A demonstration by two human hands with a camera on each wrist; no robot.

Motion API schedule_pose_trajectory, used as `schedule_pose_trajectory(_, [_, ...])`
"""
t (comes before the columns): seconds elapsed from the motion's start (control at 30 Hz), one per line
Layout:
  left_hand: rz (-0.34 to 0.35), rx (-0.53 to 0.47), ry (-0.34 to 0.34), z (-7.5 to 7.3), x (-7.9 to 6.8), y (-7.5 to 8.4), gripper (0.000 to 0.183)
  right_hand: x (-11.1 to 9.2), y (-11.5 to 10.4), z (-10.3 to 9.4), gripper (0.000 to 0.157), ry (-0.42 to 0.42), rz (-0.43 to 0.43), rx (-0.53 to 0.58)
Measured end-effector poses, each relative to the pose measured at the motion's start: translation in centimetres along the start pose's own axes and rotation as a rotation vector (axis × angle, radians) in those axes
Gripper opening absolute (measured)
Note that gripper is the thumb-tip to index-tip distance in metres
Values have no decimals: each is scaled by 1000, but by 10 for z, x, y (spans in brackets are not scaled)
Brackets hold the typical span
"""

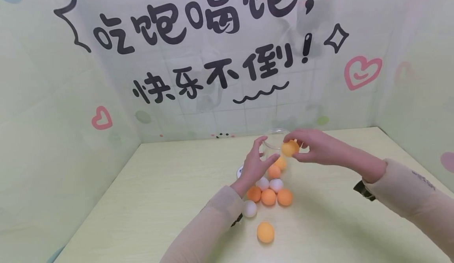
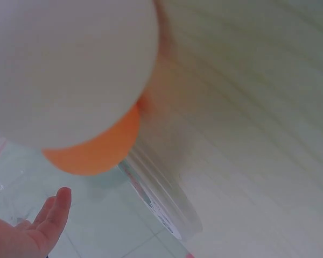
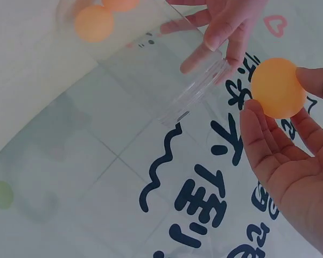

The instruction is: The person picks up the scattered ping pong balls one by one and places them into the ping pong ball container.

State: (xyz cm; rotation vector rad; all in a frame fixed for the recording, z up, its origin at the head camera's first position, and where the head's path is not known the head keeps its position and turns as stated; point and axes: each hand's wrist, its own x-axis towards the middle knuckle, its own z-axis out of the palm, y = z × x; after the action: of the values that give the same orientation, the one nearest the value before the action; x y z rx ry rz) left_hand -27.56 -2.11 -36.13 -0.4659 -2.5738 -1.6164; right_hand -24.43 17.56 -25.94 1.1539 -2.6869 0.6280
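Note:
My right hand (image 1: pixel 319 147) pinches an orange ping-pong ball (image 1: pixel 290 149) between thumb and fingertips, beside the rim of a clear plastic jar (image 1: pixel 272 140). The right wrist view shows the same ball (image 3: pixel 278 88) apart from the jar's mouth. Around the upper jar, my left hand (image 1: pixel 252 166) holds it with thumb and fingers on its wall. Inside, low down, are orange balls (image 3: pixel 94 24). The left wrist view has a white ball (image 2: pixel 70 64) very close, partly covering an orange one (image 2: pixel 99 150); left fingers (image 2: pixel 56 215) show at the lower left.
In front of the jar lie several white and orange balls (image 1: pixel 268 197) in a group. A lone orange ball (image 1: pixel 265 232) lies nearest me. A round lid (image 1: pixel 239 171) is partly hidden behind the left hand. A printed cloth backdrop (image 1: pixel 198 117) stands behind the table (image 1: pixel 142 200).

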Motion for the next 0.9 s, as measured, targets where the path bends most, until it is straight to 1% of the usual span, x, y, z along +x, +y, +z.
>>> schedule_pose_trajectory(0.23, [-1, 4, -2, 0, 1, -1, 65, 12, 7, -4, 31, 57, 32, 85])
schedule_pose_trajectory(0.33, [1, 7, -4, 0, 1, -1, 65, 18, 13, -4, 30, 91, 32, 94])
schedule_pose_trajectory(0.43, [-1, 6, -4, 0, 2, -1, 65, 23, 19, -2, 30, 115, 48, 84])
schedule_pose_trajectory(0.63, [-12, 5, -2, 1, 2, 0, 65, 29, 29, 4, 30, 114, 109, 47])
schedule_pose_trajectory(0.73, [-15, 6, -1, 1, 1, 1, 65, 32, 34, 9, 30, 111, 116, 34])
schedule_pose_trajectory(0.9, [-15, 8, 2, 1, 1, 1, 65, 33, 39, 16, 30, 113, 106, 31])
